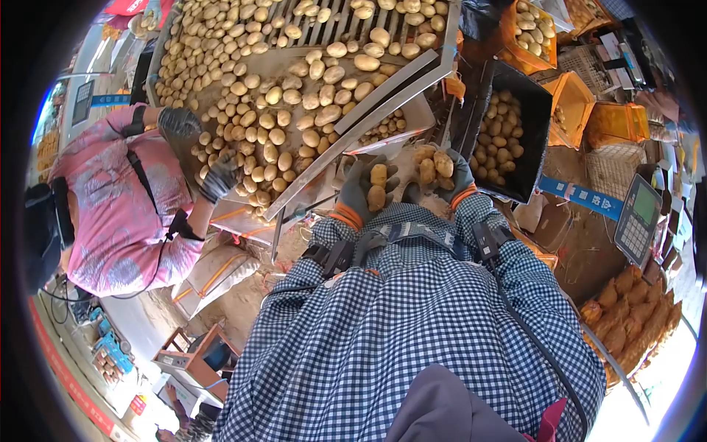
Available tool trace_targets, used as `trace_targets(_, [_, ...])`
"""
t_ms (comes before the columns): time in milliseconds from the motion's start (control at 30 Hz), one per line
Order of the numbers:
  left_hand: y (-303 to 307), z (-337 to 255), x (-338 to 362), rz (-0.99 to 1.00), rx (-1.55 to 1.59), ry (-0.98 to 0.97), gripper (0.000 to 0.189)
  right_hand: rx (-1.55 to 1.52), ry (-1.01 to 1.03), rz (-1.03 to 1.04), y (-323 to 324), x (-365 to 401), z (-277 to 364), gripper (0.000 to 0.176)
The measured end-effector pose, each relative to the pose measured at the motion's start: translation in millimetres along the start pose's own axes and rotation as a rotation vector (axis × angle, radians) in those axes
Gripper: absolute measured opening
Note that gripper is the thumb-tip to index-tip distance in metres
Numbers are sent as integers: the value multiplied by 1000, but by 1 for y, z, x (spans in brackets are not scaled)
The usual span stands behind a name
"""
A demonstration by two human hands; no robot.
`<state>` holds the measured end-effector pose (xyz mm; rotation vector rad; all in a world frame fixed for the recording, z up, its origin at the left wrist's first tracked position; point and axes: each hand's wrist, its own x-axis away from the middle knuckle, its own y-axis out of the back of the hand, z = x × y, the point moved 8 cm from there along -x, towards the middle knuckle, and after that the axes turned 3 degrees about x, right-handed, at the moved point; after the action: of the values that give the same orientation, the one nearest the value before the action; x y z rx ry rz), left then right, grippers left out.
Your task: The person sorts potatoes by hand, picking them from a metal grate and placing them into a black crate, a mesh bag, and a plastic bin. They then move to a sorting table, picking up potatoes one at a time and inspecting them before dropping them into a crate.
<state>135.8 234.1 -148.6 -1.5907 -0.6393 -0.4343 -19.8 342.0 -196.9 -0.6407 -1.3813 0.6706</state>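
Note:
Both of my hands wear dark gloves with orange cuffs. My left hand (pixel 355 190) is cupped, palm up, around two potatoes (pixel 378 175). Beside it, my right hand (pixel 462 175) holds several potatoes (pixel 426 172) gathered against its fingers. Some fingertips are hidden behind the potatoes. The hands are in front of my checked clothing, just below the slanted metal edge (pixel 394 99) of the sorting table. Close to my right hand is a black crate (pixel 532 118) partly filled with potatoes (pixel 498 140).
Loose potatoes (pixel 250 110) cover much of the sorting table and its slatted part (pixel 331 29). At left, a co-worker in pink (pixel 125 206) has gloved hands (pixel 219 179) by the potatoes. Orange crates (pixel 571 103), a scale display (pixel 638 219) and filled net sacks (pixel 630 313) stand at right.

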Motion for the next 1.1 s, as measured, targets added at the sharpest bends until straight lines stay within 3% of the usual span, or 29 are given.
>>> trace_targets(67, [-15,-2,9,49,26,9,62,2,36,-97,26,-21,1,38])
trace_targets(167, [-18,-1,11,121,60,14,61,83,90,-190,6,-43,11,39])
trace_targets(233, [-22,-1,14,136,75,4,59,92,164,-107,32,-100,18,42])
trace_targets(300, [-61,-26,40,220,-1158,-666,53,812,604,182,29,-126,41,52])
trace_targets(333, [-49,-24,35,221,-1158,-665,53,221,169,-309,-4,-84,26,61])
trace_targets(400, [-4,-17,8,116,-689,-356,44,292,159,-364,-4,-66,23,65])
trace_targets(433, [-1,-18,5,122,-685,-361,44,365,145,-418,0,-60,24,68])
trace_targets(500, [27,-2,-5,-80,-178,-55,37,362,137,-472,12,-45,19,69])
trace_targets(533, [32,0,-12,-73,-173,-59,37,359,112,-455,20,-31,12,66])
trace_targets(600, [68,12,-30,-375,-30,14,35,391,77,-446,25,-1,-2,57])
trace_targets(733, [46,-2,-64,-316,141,-167,32,385,26,-447,45,34,-19,48])
trace_targets(833, [27,-16,-79,-185,210,-334,26,420,12,-468,50,42,-16,43])
trace_targets(900, [23,-14,-68,-249,236,-329,24,423,11,-470,44,37,-11,41])
trace_targets(1033, [-3,-9,-29,-199,-192,-131,39,578,90,-446,-11,16,6,41])
trace_targets(1100, [-12,-3,-11,-167,-408,-12,47,861,323,-285,-76,8,25,40])
